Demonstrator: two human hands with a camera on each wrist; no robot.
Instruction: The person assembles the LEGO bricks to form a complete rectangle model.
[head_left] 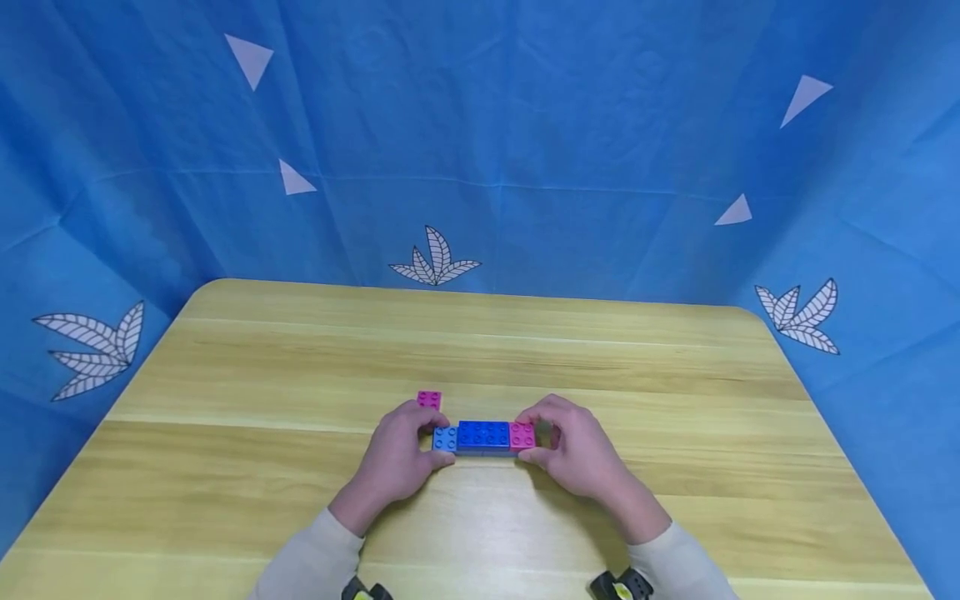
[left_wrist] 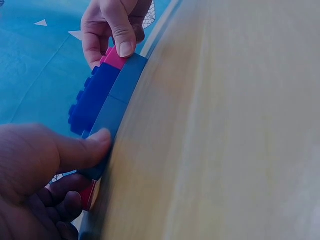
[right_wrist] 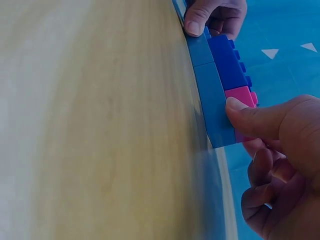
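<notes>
A low row of building bricks lies on the table in front of me, two layers high. Its lower layer is two light blue bricks (right_wrist: 212, 102) set end to end. On top sit a dark blue brick (head_left: 483, 434) and, at the right end, a small pink brick (head_left: 522, 436). My left hand (head_left: 397, 454) pinches the left end, where light blue studs (head_left: 445, 438) stay uncovered. With thumb and fingers, my right hand (head_left: 577, 446) grips the pink brick at the other end, its thumb near the seam with the light blue brick below.
A separate pink brick (head_left: 429, 399) lies just behind my left fingers. The wooden table (head_left: 480, 350) has rounded far corners. A blue cloth (head_left: 495, 125) with white triangles and leaf prints hangs behind and along the sides.
</notes>
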